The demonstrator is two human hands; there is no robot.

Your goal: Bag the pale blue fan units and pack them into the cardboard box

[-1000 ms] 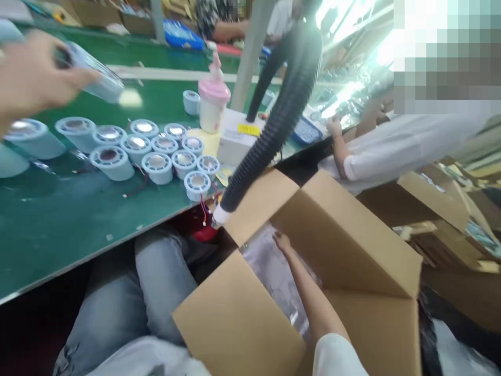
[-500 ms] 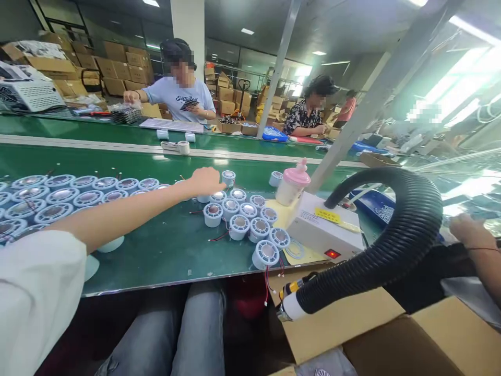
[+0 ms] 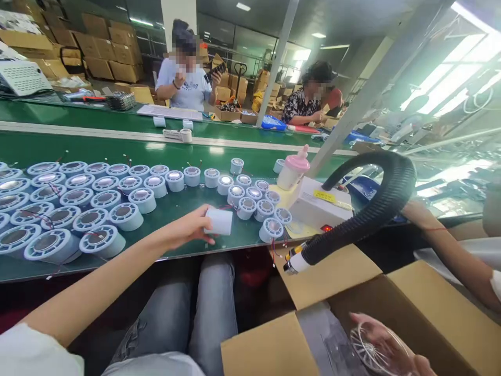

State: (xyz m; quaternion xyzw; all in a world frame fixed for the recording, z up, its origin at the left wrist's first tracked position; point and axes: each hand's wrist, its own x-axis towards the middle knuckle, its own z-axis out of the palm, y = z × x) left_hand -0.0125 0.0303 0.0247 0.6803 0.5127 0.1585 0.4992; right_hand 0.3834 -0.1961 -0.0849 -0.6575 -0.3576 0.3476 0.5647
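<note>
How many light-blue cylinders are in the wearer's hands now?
1 light-blue cylinder, sideways in the left hand. The right hand, at the open cardboard box, holds a clear spoked piece; anything beneath is hidden.

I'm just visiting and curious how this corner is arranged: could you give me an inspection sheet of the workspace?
Surface: green table, crowded along its near side.
Job's things: light-blue cylinders in uneven rows; open carton by the table.
Clutter: pink-lidded bottle; white box with a lit red switch.
Hands: left hand grips one cylinder sideways; right hand holds a clear spoked piece at the carton.
Cables: thin wires dangle over the near edge; black corrugated hose arches above the carton.
Surroundings: people across the table; stacked boxes behind.
</note>
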